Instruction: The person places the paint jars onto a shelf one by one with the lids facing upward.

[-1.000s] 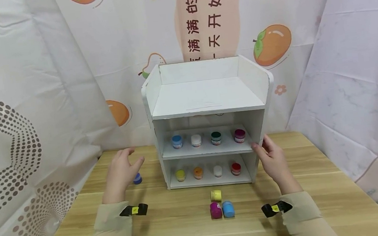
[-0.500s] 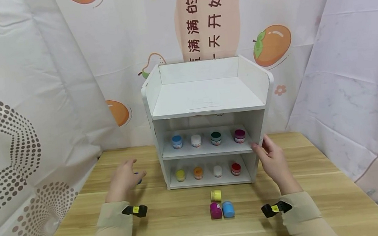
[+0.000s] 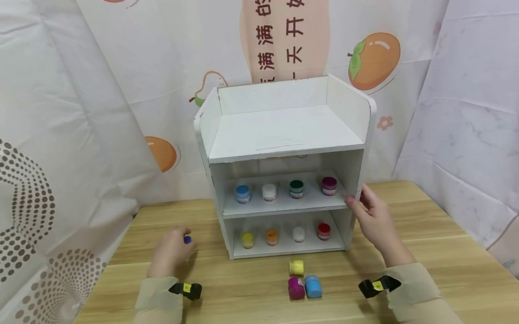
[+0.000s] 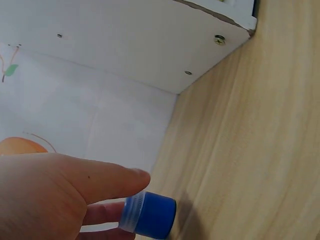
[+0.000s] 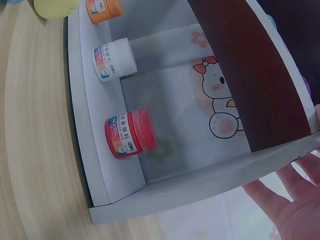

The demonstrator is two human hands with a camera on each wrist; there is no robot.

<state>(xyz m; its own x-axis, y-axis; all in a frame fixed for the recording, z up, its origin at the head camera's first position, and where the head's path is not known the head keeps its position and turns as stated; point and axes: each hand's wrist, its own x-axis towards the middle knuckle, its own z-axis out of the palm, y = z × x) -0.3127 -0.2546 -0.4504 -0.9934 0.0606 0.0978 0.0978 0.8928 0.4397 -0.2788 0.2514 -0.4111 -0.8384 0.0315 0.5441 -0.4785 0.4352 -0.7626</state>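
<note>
My left hand (image 3: 171, 251) is down at the table, left of the white shelf unit (image 3: 280, 131). Its thumb and fingers pinch the clear lid of a dark blue paint jar (image 4: 156, 215), which stands on the wood in the left wrist view. From the head only a bit of the blue jar (image 3: 187, 239) shows past the fingers. My right hand (image 3: 375, 218) grips the unit's right side panel, thumb at the front edge and fingers around the outside. In the right wrist view, the fingers of the right hand (image 5: 300, 205) lie along that panel's outer face.
The middle shelf (image 3: 285, 210) bears blue, white, green and purple jars. Yellow, orange, white and red (image 3: 324, 231) jars line the bottom one. In front of the unit lie yellow (image 3: 297, 268), magenta (image 3: 296, 288) and light blue (image 3: 313, 286) jars. A printed curtain (image 3: 160, 62) hangs behind.
My left hand has lowered to the blue jar, its fingers closing from a wide spread to a pinch. The right hand has stayed at the side panel.
</note>
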